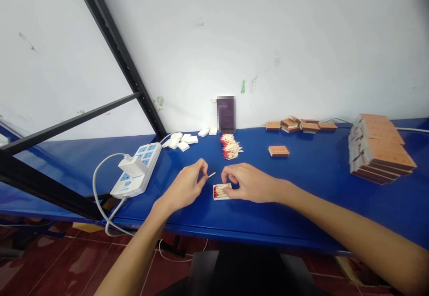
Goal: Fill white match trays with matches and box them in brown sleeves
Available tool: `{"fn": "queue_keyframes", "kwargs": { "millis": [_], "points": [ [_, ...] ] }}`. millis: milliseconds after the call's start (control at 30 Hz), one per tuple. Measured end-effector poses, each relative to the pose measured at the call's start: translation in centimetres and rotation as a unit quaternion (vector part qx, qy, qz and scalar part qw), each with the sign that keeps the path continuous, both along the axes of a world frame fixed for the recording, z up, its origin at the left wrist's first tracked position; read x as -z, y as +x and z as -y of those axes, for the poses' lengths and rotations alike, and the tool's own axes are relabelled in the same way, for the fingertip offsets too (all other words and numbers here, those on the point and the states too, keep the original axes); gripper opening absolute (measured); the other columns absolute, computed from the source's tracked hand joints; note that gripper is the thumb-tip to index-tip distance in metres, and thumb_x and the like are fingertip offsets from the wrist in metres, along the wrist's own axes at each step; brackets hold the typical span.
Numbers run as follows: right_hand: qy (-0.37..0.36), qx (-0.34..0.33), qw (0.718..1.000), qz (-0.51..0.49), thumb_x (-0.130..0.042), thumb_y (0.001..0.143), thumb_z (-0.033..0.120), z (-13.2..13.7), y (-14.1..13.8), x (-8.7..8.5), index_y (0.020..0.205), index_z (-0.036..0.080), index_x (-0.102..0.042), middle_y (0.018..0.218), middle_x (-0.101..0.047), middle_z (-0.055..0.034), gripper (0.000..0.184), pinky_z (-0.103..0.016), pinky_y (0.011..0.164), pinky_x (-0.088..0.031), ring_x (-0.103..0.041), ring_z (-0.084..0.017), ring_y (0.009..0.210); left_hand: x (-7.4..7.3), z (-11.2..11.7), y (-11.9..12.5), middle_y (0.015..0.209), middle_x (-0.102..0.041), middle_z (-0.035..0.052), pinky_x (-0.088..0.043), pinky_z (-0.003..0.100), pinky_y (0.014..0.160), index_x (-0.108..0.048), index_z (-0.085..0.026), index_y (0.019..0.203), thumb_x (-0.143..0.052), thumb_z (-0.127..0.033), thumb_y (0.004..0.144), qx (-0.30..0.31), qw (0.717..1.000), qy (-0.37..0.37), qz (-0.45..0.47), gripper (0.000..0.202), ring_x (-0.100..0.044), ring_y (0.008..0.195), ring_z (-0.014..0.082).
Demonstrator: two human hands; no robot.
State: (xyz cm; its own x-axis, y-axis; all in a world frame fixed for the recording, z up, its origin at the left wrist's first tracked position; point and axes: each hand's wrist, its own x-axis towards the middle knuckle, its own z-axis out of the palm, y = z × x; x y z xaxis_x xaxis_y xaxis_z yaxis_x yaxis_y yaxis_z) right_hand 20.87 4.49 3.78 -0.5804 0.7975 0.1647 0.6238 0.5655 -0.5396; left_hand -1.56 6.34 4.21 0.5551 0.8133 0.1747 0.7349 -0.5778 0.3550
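Observation:
A single matchstick (212, 175) is pinched between the thumb and forefinger of my left hand (189, 182), just above the table. Close to its right lies a small white matchbox tray (219, 199) filled with red-headed matches (219, 190). My right hand (248, 182) is over the tray's right end, its thumb tip touching the matches there and its forefinger curved apart from the thumb. That hand hides part of the tray. Behind both hands is a loose pile of red-headed matches (230, 148) on the blue table (254, 218).
Several white trays (182, 140) lie at the back left near a power strip (137, 171) with a plugged-in charger. Orange matchbox sleeves (279, 151) lie at the back right, beside a large stack of them (380, 151). A dark blurred rectangle (226, 114) stands against the wall.

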Motion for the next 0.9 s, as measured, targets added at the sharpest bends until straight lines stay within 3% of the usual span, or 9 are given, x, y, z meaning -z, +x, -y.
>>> {"fn": "queue_keyframes", "kwargs": {
  "millis": [100,200,333,433,533,600,700,900],
  "points": [
    [0.044,0.053,0.996,-0.058,-0.057,0.087,0.027,-0.5,1.1,0.1,0.083,0.019,-0.054,0.058,-0.046,0.0090,0.009,-0.027,0.068,-0.034,-0.040,-0.009,0.053,-0.5,1.4,0.6,0.068,-0.056,-0.0076,-0.041,0.026,0.066,-0.049,-0.023,0.089,-0.049,-0.017,0.094,0.040,0.998,-0.032,0.038,0.008,-0.052,0.056,0.0130],
    [0.044,0.107,0.988,-0.101,-0.056,0.085,0.023,-1.0,2.0,0.4,0.076,0.020,-0.051,0.051,-0.039,0.0104,0.010,-0.026,0.062,-0.032,-0.036,-0.009,0.049,-0.7,2.0,1.3,0.064,-0.056,-0.0090,-0.041,0.027,0.068,-0.054,-0.022,0.084,-0.057,-0.015,0.088,0.051,0.996,-0.042,0.059,0.009,-0.050,0.053,0.0110],
    [0.004,0.070,0.993,-0.093,-0.057,0.084,0.019,-0.9,1.9,1.2,0.078,0.019,-0.057,0.050,-0.038,0.0102,0.005,-0.024,0.054,-0.030,-0.035,-0.009,0.047,-0.6,2.0,0.9,0.078,-0.064,-0.0047,-0.040,0.023,0.055,-0.058,-0.020,0.085,-0.061,-0.024,0.089,-0.006,0.987,-0.071,0.146,0.006,-0.050,0.052,0.0098],
    [0.024,0.018,0.998,-0.061,-0.056,0.087,0.019,-0.6,1.2,1.8,0.090,0.018,-0.064,0.061,-0.047,0.0063,0.008,-0.025,0.058,-0.035,-0.043,-0.010,0.055,0.3,2.4,0.1,0.086,-0.065,-0.0017,-0.043,0.024,0.055,-0.060,-0.020,0.091,-0.058,-0.029,0.092,-0.041,0.980,-0.060,0.186,0.009,-0.052,0.054,0.0102],
    [0.045,-0.019,0.998,-0.041,-0.056,0.091,0.023,-0.2,0.8,1.9,0.108,0.018,-0.067,0.087,-0.060,-0.0021,0.021,-0.028,0.071,-0.043,-0.056,-0.014,0.076,1.7,3.2,-0.2,0.098,-0.067,0.0014,-0.050,0.029,0.066,-0.063,-0.023,0.112,-0.065,-0.031,0.088,-0.023,0.990,-0.035,0.136,0.025,-0.060,0.066,0.0153],
    [0.032,-0.051,0.998,-0.035,-0.059,0.091,0.028,0.0,0.7,1.8,0.118,0.020,-0.066,0.101,-0.062,-0.0054,0.029,-0.031,0.080,-0.046,-0.059,-0.017,0.088,2.5,3.7,-0.1,0.114,-0.067,0.0039,-0.052,0.037,0.086,-0.058,-0.026,0.127,-0.070,-0.032,0.086,-0.005,0.995,-0.022,0.098,0.044,-0.065,0.086,0.0216],
    [0.017,-0.064,0.997,-0.027,-0.065,0.087,0.031,0.1,0.8,1.6,0.116,0.020,-0.069,0.102,-0.063,-0.0062,0.031,-0.034,0.088,-0.046,-0.060,-0.020,0.094,3.4,4.0,0.1,0.126,-0.065,0.0044,-0.039,0.049,0.111,-0.049,-0.028,0.140,-0.070,-0.033,0.088,-0.004,0.996,-0.013,0.094,0.057,-0.062,0.109,0.0264],
    [0.005,-0.054,0.998,-0.029,-0.066,0.085,0.026,-0.2,1.2,1.6,0.112,0.020,-0.072,0.099,-0.063,-0.0052,0.028,-0.032,0.086,-0.047,-0.061,-0.018,0.088,3.8,4.1,-0.3,0.127,-0.064,0.0031,-0.036,0.050,0.113,-0.049,-0.030,0.138,-0.068,-0.031,0.091,0.000,0.995,-0.008,0.103,0.051,-0.060,0.114,0.0255]
  ]
}}
